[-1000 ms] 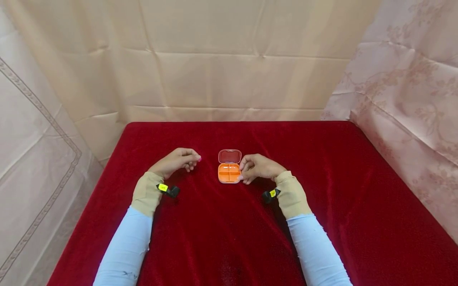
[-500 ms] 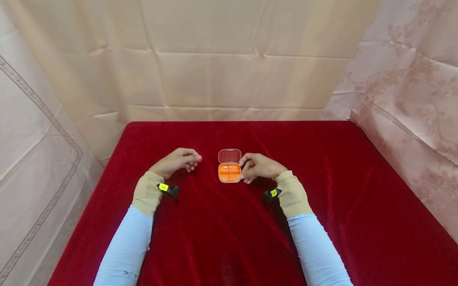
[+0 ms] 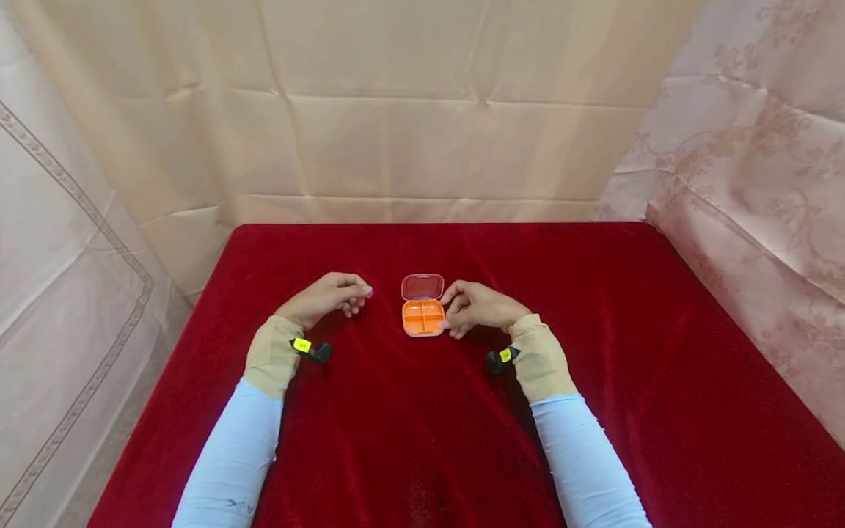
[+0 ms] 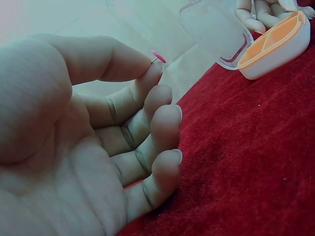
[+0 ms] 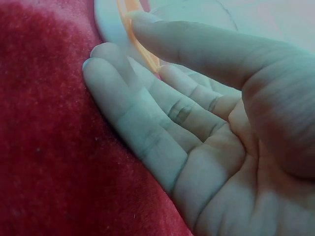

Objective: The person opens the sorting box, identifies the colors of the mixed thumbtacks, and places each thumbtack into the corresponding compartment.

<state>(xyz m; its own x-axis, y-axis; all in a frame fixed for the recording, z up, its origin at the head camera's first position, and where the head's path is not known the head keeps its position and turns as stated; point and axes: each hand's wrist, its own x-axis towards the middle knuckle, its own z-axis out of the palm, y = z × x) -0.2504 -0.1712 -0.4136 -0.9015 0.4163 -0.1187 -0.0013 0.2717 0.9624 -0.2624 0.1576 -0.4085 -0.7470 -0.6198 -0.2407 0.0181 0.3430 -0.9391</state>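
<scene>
Left hand [image 3: 328, 299] pinches a disc-headed pink thumbtack [image 4: 159, 56]; right hand [image 3: 485, 306] grips a smooth, rounded plastic pillbox [image 3: 423, 334] on red velvet [image 3: 409, 425]

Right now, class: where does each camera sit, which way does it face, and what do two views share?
Head: worn on the head, facing forward and down at the red cloth; left hand, right hand and sleeves show.
Left wrist: worn there, facing the left hand, pink pin and open case; part of the right hand shows.
Right wrist: worn there, facing the right hand and the case; only that hand shows.
Shared: head and left wrist views both show the pin, case and both hands.
</scene>
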